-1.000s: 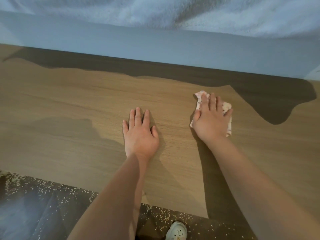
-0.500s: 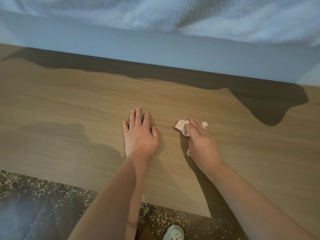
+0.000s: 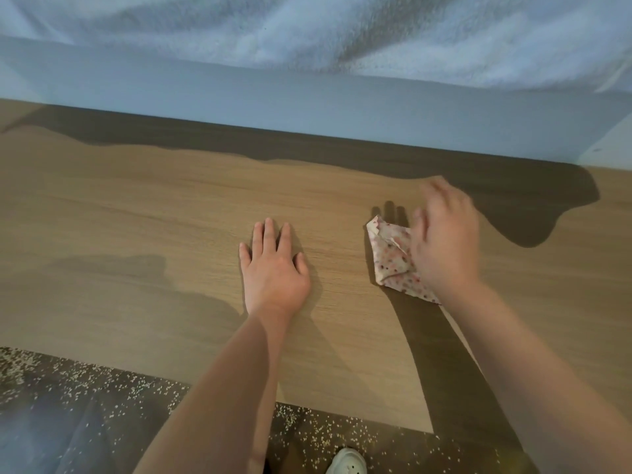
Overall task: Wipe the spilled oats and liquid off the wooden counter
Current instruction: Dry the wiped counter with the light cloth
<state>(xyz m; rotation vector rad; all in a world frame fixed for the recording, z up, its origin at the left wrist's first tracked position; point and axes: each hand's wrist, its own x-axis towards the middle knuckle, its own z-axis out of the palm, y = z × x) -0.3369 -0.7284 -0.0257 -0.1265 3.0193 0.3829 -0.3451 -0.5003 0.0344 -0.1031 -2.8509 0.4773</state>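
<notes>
**Grip: both hands open, nothing clasped**

Left hand (image 3: 273, 268) flat on wooden counter (image 3: 136, 217); right hand (image 3: 444, 241), blurred, fingers spread over patterned cloth (image 3: 390, 261) lying on the counter; no spill visible on wood; oats (image 3: 136, 388) litter the floor; wiping judged nearly done

Home: wooden counter (image 3: 136, 217), oat-strewn floor (image 3: 102, 405)
</notes>
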